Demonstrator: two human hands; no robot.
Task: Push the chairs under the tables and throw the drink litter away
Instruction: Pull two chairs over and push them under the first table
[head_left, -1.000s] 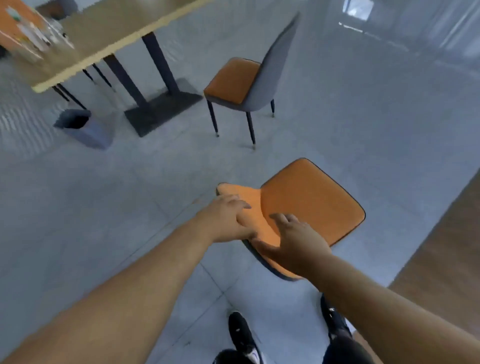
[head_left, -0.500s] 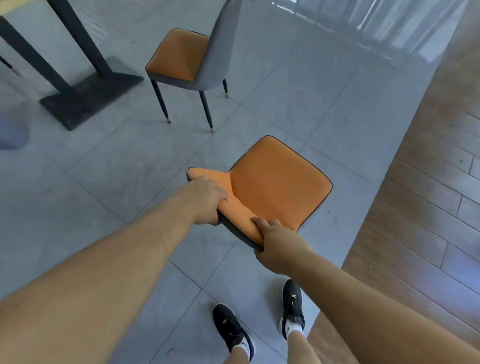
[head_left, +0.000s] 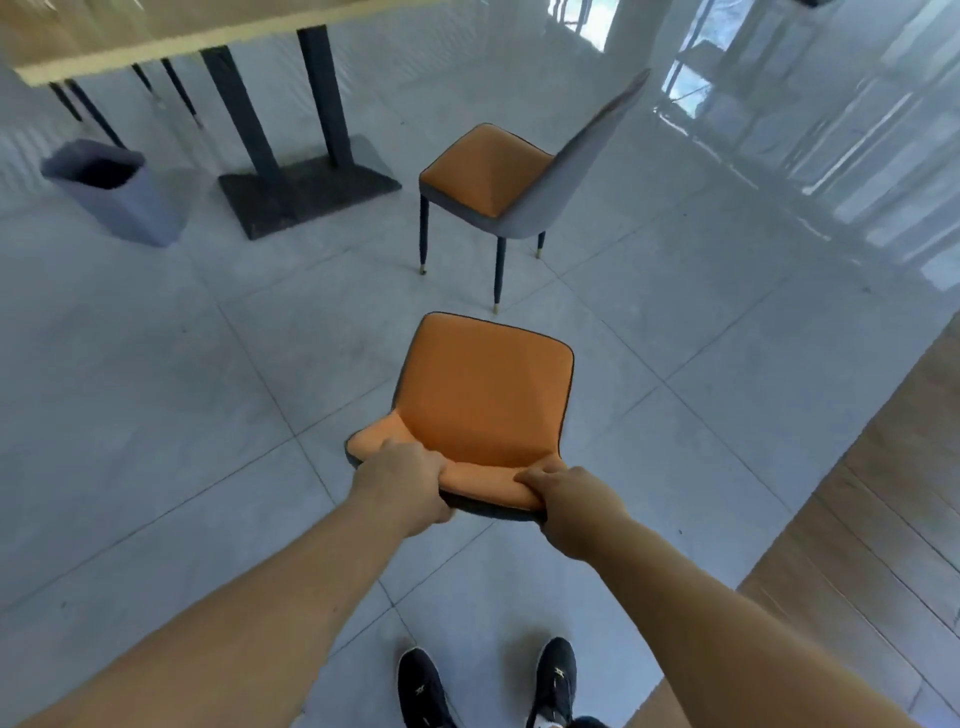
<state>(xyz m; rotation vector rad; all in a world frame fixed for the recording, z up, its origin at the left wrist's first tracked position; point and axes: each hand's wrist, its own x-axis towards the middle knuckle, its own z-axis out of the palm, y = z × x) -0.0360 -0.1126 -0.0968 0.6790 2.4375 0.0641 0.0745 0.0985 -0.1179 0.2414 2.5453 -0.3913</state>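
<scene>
An orange-seated chair (head_left: 485, 395) stands right in front of me on the grey tile floor, its seat pointing away from me. My left hand (head_left: 402, 480) grips the left end of its backrest top, and my right hand (head_left: 574, 501) grips the right end. A second orange chair with a grey back (head_left: 506, 174) stands farther ahead, clear of the table. The light wooden table (head_left: 171, 36) with dark legs and a black base plate (head_left: 306, 189) is at the top left.
A grey waste bin (head_left: 117, 189) stands on the floor left of the table base. Thin dark legs of another chair (head_left: 83, 106) show behind it. A wooden floor strip (head_left: 857, 519) runs along the right. My two black shoes (head_left: 488, 680) are at the bottom.
Both hands closed on the chair's backrest top. The chair has turned so its seat points straight ahead toward the table, and my view has swung up to show the table and bin.
</scene>
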